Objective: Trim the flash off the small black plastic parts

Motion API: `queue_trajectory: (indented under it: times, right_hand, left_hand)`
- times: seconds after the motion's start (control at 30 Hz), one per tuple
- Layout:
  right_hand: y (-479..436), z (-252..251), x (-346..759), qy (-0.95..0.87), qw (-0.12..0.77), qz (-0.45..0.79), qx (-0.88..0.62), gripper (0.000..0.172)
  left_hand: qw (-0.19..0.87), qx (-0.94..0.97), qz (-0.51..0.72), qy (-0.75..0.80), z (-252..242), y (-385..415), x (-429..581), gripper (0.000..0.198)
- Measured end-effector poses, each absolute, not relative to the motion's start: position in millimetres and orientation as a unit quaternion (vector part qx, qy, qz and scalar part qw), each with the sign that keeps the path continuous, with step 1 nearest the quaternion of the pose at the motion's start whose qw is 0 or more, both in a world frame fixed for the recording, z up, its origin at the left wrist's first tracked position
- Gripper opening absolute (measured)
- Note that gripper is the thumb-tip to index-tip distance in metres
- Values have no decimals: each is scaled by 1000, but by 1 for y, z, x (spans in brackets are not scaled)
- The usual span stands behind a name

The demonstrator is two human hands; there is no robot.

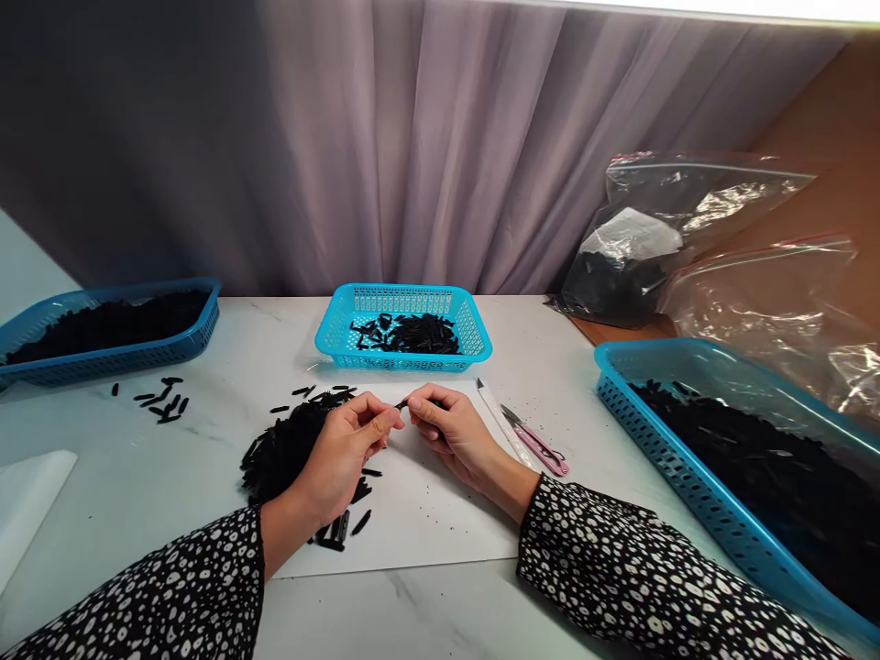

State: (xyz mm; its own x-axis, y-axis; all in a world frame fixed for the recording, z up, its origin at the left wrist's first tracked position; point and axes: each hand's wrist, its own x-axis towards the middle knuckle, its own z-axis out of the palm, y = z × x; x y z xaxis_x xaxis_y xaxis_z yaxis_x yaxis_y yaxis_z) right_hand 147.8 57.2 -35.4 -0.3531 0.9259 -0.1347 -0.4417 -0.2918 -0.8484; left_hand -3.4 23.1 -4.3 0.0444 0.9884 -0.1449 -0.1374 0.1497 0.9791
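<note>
A small black elongated piece point(401, 404) is pinched between my two hands, above a white sheet point(433, 522). My left hand point(350, 449) is closed, thumb against forefinger, at the piece's left end. On the other end my right hand point(454, 435) is closed in a pinch, and something dark shows under its curled fingers. Beside and partly behind my left hand lies a heap of similar black pieces point(285, 454). A larger flat black part point(335, 532) rests near my left wrist.
A blue basket point(404, 360) with black pieces stands at the back. Fuller blue baskets stand at left point(199, 341) and right point(677, 467). Pink-handled snips point(540, 447) and a white-handled knife point(501, 417) lie right of my hands. Plastic bags point(632, 238) stand back right.
</note>
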Motion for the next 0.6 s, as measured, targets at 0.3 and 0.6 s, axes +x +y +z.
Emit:
queue_trajectory:
  times: [0.3, 0.6]
  right_hand:
    - [60, -35, 152, -333, 485, 746, -314, 31]
    - [59, -33, 152, -330, 481, 753, -305, 28]
  left_hand:
    - [556, 386, 527, 514, -11, 27, -2, 12]
    - [553, 401, 525, 508, -10, 26, -4, 26]
